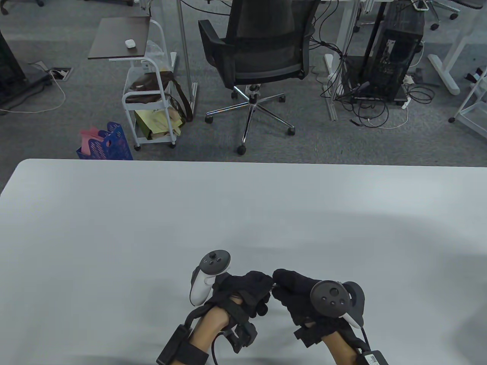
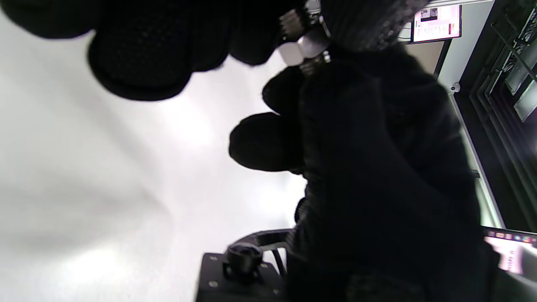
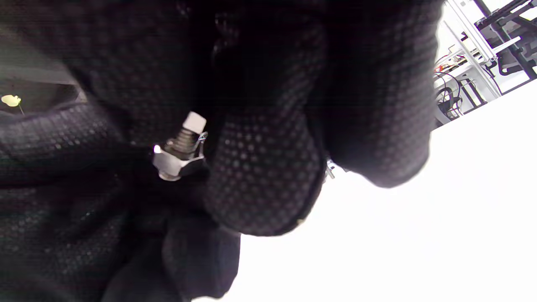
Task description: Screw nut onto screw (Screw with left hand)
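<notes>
Near the counter's front edge, about midway along it: both gloved hands meet just above the white counter (image 1: 114,228), fingertips together.
Left hand (image 1: 247,291): fingers curled toward the right hand; its grip closes on one end of the screw, though which finger presses where is hidden by the glove.
Right hand (image 1: 300,292): its grip closes on the other side of the same assembly, thumb and fingers wrapped round it.
Screw (image 3: 186,136): held in the air between the two hands, off the counter; a threaded stretch and a pale end show in the right wrist view.
Nut (image 3: 172,161): silver, hexagonal, sitting on the screw's thread, touching the gloves.
Trackers: one strapped on the back of each hand.
</notes>
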Action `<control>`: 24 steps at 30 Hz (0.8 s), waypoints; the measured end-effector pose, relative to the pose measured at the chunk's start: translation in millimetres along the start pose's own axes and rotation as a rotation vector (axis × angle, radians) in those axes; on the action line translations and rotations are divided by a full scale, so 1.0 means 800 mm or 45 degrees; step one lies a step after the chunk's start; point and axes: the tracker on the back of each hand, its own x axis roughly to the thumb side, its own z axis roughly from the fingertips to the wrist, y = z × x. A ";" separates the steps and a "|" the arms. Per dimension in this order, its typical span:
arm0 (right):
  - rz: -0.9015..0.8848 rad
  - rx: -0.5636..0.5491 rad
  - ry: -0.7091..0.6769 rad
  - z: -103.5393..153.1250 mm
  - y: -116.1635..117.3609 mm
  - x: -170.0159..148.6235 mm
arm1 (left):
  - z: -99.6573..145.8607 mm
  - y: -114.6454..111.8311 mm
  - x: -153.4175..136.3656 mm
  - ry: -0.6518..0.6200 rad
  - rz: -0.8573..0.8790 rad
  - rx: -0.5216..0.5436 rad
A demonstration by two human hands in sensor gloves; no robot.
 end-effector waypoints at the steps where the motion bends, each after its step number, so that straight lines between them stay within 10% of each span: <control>1: 0.004 0.001 -0.002 0.000 0.000 0.000 | -0.001 -0.001 0.001 -0.010 0.005 -0.016; 24: 0.038 0.033 -0.022 0.000 0.002 0.004 | 0.000 0.001 0.003 -0.027 0.044 -0.076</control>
